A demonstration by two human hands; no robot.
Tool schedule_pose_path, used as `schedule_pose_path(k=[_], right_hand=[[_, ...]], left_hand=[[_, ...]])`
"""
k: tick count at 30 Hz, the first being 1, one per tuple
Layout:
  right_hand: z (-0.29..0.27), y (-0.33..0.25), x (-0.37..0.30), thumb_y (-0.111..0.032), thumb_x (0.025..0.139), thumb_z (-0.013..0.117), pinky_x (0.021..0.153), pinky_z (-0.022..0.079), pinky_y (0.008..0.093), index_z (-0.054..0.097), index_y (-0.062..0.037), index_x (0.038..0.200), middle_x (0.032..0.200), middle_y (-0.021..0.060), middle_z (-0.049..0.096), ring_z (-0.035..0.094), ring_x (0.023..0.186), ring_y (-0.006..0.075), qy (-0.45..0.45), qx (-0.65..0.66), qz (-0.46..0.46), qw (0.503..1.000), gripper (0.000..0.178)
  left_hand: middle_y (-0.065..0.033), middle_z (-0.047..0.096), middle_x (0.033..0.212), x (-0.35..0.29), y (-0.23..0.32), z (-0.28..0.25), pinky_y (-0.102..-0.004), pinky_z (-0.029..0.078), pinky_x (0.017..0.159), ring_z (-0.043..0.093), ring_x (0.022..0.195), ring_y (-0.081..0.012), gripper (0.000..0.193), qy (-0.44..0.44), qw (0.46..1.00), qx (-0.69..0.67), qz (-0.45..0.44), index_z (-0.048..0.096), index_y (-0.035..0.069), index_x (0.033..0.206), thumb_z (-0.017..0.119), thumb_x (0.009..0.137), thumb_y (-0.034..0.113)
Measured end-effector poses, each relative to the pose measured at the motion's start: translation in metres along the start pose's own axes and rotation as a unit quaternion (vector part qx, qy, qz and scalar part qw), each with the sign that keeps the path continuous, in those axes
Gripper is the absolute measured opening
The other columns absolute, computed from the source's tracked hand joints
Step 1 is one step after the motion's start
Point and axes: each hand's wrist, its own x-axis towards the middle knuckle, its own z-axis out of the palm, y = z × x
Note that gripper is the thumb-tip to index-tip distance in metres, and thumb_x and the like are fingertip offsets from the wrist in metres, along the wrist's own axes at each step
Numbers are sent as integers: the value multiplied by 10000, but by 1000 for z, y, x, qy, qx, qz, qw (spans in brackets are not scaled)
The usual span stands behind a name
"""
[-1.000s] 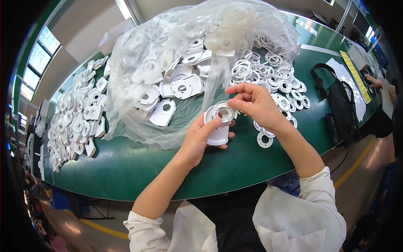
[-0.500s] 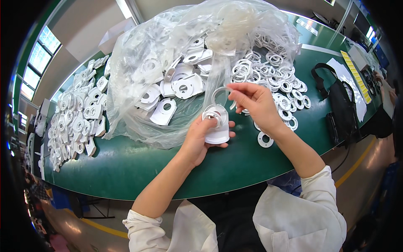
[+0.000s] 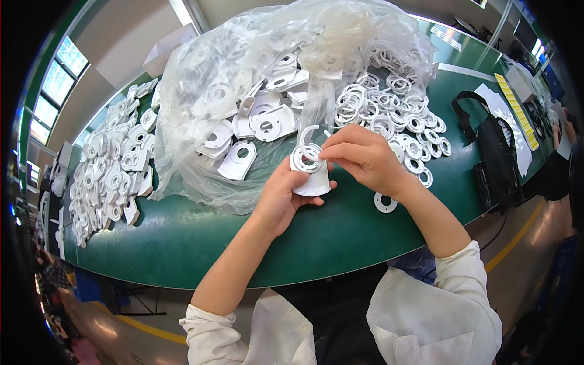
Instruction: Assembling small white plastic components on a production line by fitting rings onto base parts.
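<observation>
My left hand (image 3: 275, 198) is closed around a white plastic plate (image 3: 314, 184) with a round collar at its upper end, thumb on the near side and fingertips showing beyond the far edge. My right hand (image 3: 368, 159) pinches a thin white ring (image 3: 308, 134) between thumb and fingers. That ring stands tilted at the plate's collar; fingers hide part of it, and I cannot tell whether it is seated. Just right of my right hand lies a heap of similar white rings (image 3: 415, 126), and one flat ring (image 3: 384, 210) lies below my right wrist.
A large clear plastic bag (image 3: 182, 176) holds more white plates (image 3: 267, 125) beyond my hands. Finished-looking white parts (image 3: 112, 176) are heaped at left on the green table (image 3: 164, 249). A black strapped bag (image 3: 496, 155), papers (image 3: 522, 159) and a yellow strip (image 3: 517, 112) lie at right.
My right hand has moved slightly left and down, bringing the ring against the plate's collar. My left hand has shifted a little left and tilted the plate.
</observation>
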Motion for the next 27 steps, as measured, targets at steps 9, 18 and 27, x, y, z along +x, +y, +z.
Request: schedule_pose_path(k=[9, 18, 27], right_hand=[[-4, 6, 1, 47, 709, 631, 762, 536, 338, 655, -80, 900, 962, 42, 648, 618, 940, 252, -66, -42, -68, 995, 230], [-5, 2, -1, 36, 697, 643, 735, 544, 330, 689, -93, 949, 973, 39, 645, 619, 935, 247, -98, -69, -73, 990, 287], [-7, -5, 0, 34, 692, 656, 704, 533, 322, 695, -94, 988, 926, 41, 622, 607, 866, 244, -119, -59, -67, 989, 325]], left_hand=[[-158, 577, 1162, -1, 3, -4, -292, 526, 629, 669, 969, -274, 528, 0, 995, 103, 7, 353, 10, 1329, 400, 804, 23], [-163, 570, 1170, -1, 4, -2, -297, 529, 641, 664, 980, -290, 503, -11, 999, 32, 15, 352, 10, 1339, 391, 838, 35], [-110, 615, 1104, 0, -2, -5, -235, 491, 563, 681, 904, -193, 391, -16, 994, 103, 41, 377, 39, 1323, 498, 966, 139]])
